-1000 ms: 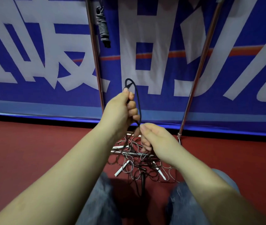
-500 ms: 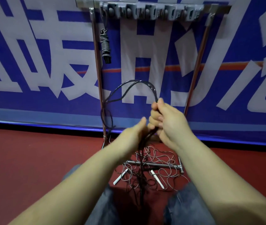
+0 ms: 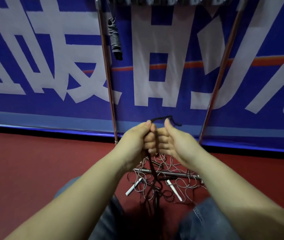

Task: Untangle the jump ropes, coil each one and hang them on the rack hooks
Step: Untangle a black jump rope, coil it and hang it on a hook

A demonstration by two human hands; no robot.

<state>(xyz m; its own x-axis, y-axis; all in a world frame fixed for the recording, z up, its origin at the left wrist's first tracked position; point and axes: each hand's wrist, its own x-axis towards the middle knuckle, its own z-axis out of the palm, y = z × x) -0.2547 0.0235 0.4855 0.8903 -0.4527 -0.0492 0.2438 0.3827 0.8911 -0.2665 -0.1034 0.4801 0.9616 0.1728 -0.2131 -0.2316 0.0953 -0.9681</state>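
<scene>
Two hands meet at the centre of the view around a dark jump rope point(image 3: 152, 172). The left hand point(image 3: 137, 137) has its fingers curled round a gathered bundle of the rope, thumb on top, pinning the strands where they come out above the fist. The right hand point(image 3: 176, 141) sits just beside it, knuckles touching the left fingers, its own fingers curled inward with the thumb standing up; a short arc of the rope runs from the left thumb over to the right thumb and ends in a bent tail beyond it, but whether the right fingers actually close on the rope cannot be told. Below the fists the dark strands hang straight down between the person's knees, which are in blue jeans point(image 3: 207, 220).

Under the hanging strands lies a tangle of thin pale rope point(image 3: 177, 182) with two white handles point(image 3: 134, 186), spread over the red floor point(image 3: 34, 170) and across the lower bar of a metal rack point(image 3: 166, 173). The rack's two uprights rise on either side of the hands to a row of hooks point(image 3: 172, 0) at the top edge. A coiled grey-and-black jump rope point(image 3: 115, 38) hangs from the leftmost hook, just beside the left upright. Behind the rack stands a blue banner point(image 3: 181, 84) with large white characters and an orange stripe.
</scene>
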